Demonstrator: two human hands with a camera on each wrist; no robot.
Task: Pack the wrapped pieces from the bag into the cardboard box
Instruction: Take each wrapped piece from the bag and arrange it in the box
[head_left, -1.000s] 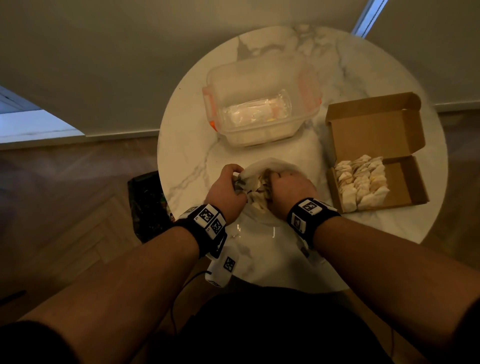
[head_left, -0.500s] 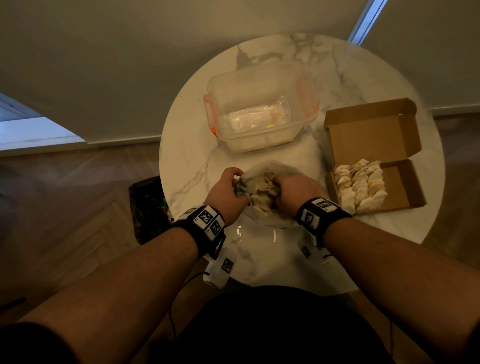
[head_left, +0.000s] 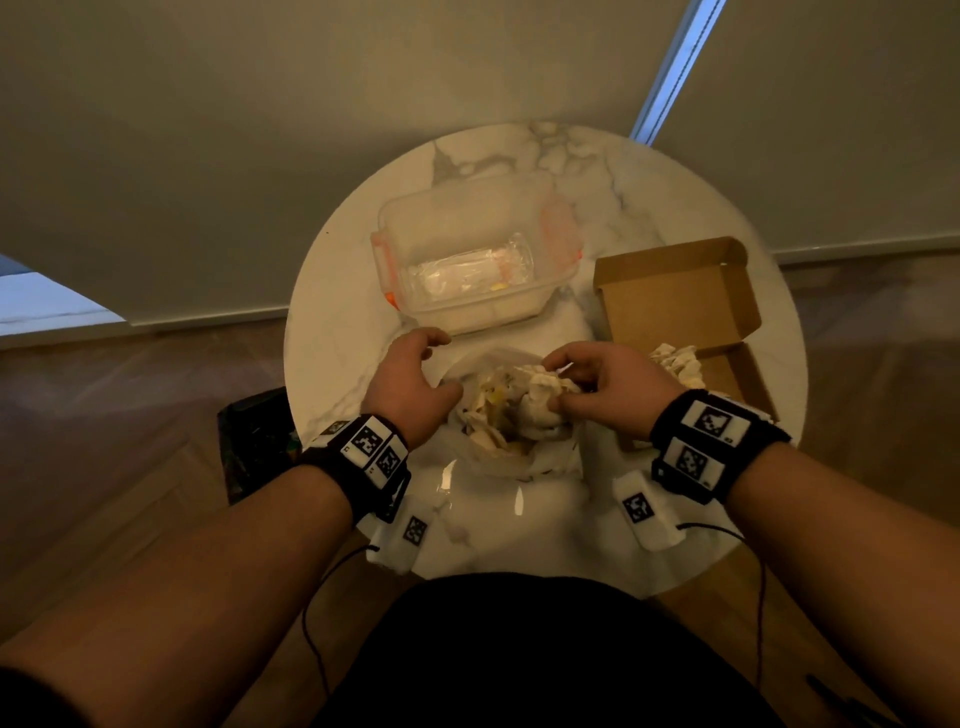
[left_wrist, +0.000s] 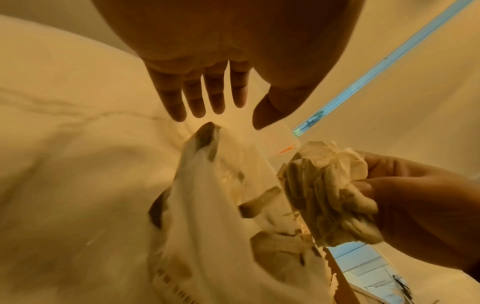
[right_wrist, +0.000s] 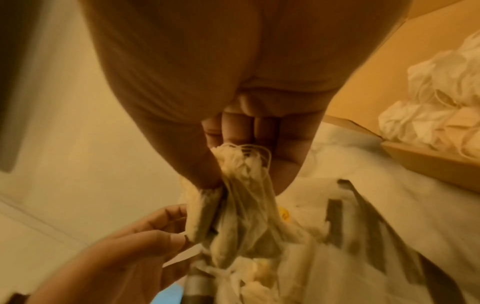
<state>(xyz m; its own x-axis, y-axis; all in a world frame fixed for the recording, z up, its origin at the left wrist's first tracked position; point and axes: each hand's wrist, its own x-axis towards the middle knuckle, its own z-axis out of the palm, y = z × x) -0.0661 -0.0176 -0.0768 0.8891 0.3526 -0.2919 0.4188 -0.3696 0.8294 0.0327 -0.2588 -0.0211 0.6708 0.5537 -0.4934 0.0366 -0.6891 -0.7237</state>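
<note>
Here, the right hand (head_left: 605, 395) lifts a bunch of wrapped pieces (left_wrist: 330, 191) out of the bag (head_left: 511, 415) near the front edge of the round marble table (head_left: 332, 332).

Its fingers and thumb are curled tight around the paper bundle, just above the crumpled bag; the left hand (head_left: 410, 387) hovers beside the bag with fingers loosely spread, holding nothing. The cardboard box (head_left: 680, 301) sits open at the table's right edge, with what look like more wrapped pieces (right_wrist: 439, 115) already inside, though they are blurred. A clear plastic tub (head_left: 467, 260) stands toward the far edge.
</note>
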